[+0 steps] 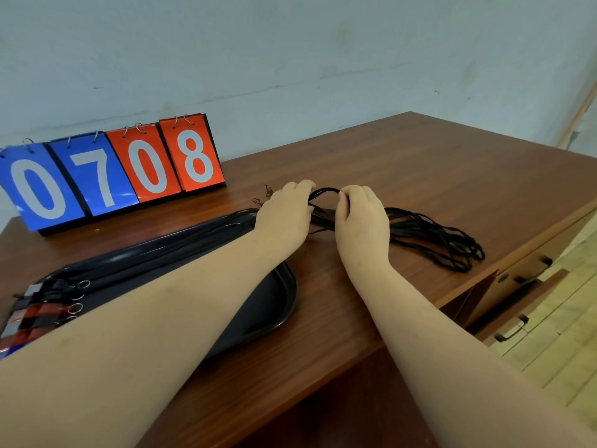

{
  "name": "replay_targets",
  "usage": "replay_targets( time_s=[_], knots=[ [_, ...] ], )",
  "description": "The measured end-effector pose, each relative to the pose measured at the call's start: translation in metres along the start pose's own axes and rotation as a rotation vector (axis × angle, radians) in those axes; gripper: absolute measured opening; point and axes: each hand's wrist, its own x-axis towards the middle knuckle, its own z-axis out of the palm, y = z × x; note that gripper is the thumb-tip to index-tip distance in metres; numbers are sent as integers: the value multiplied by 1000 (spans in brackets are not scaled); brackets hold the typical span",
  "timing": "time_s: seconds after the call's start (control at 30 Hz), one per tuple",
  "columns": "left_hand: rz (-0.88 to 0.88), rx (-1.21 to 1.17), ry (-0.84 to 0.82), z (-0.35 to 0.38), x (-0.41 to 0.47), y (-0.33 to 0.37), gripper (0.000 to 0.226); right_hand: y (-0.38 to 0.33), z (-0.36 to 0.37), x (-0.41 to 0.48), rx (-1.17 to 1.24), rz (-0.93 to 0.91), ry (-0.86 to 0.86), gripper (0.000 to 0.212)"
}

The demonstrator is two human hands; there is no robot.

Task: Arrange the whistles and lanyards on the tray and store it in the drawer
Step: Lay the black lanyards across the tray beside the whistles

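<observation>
A bundle of black lanyards (433, 236) lies on the wooden desk, its loops trailing off to the right. My left hand (286, 215) and my right hand (360, 218) both pinch the bundle where it arches up between them. A black tray (284, 305) sits on the desk's left side under my left forearm. Along the tray's far side lie more black lanyards (181, 237). Several whistles (35, 308) in red, grey and black with metal rings rest at the tray's left end.
A flip scoreboard (109, 176) reading 0708 stands at the back left of the desk. On the right, a desk drawer (517, 286) stands pulled out, with more handles below it. Small dark cord ends (263, 195) lie behind my left hand.
</observation>
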Motion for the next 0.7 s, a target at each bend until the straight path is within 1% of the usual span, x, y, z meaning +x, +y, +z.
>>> replay_targets(
  time_s=[0.17, 0.23, 0.4, 0.57, 0.7],
  knots=[
    [-31, 19, -23, 2, 19, -5, 20, 0, -3, 0, 9, 81, 40, 26],
    [-32, 26, -10, 0, 24, -8, 22, 2, -2, 1, -18, 115, 28, 27],
    [-28, 79, 63, -8, 33, -13, 43, 4, -5, 2, -73, 140, 38, 28],
    [30, 216, 184, -24, 36, -19, 38, 3, -4, 1, -64, 161, 135, 21],
    [64, 312, 300, -40, 29, -20, 32, 2, -7, 1, 63, 220, 93, 23]
  ],
)
